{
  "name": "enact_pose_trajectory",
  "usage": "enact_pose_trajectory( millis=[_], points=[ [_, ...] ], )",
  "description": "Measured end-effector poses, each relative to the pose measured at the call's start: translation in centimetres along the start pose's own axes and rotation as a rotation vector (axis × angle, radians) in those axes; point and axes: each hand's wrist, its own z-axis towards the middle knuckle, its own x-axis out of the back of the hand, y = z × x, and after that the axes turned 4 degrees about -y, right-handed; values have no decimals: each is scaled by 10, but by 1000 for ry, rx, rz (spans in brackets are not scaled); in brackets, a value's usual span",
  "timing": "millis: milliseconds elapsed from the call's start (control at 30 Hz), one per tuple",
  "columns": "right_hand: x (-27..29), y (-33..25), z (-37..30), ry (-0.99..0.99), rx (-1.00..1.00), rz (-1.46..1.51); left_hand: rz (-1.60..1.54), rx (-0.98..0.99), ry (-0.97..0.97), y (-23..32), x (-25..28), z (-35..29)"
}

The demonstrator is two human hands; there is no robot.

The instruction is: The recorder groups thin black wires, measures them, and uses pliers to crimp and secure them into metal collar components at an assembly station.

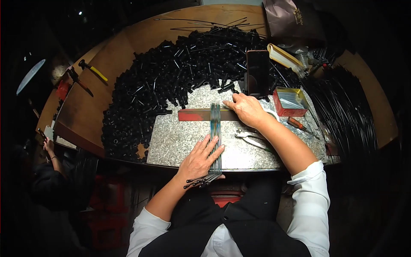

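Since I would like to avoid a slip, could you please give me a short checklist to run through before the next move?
1. Left hand on the thin rods: ok, its fingers lie across them.
2. Rods laid over the red-ended bar: ok, they cross it.
3. Near ends of the rods gathered evenly: not ok, the black tips spread out past the front edge of the speckled slab.
4. Right hand touching the rods: cannot tell, its fingertips are very close to their far ends.
5. Pliers clear of the rods: ok, they lie apart on the right.
6. Bar fixed to the slab: cannot tell.
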Motion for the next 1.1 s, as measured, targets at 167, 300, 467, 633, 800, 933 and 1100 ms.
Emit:
enact_pose_trajectory(
  millis=[167, 300, 467, 633, 800, 933, 1100],
  points=[
    [-4, 4, 4, 48, 35, 66, -9, -7, 27, -2, -5, -2],
    [-5, 17, 4, 112, -33, 176, -12, -15, 26, -4, -8, -1],
    [0, 20, 4, 16, 23, 288, -15, -13, 10, -5, -7, -1],
    [-1, 20, 8, 52, 41, 291, -20, -11, 0, -3, -2, -1],
    [-1, 19, 10, 59, 51, 261, -24, 1, 0, -4, -4, -1],
    [-4, 20, 12, -53, 54, 282, -22, 7, -1, -3, -4, -1],
    [0, 18, 15, -19, 65, 297, -11, 2, 28, -2, -3, 0]
  ],
)
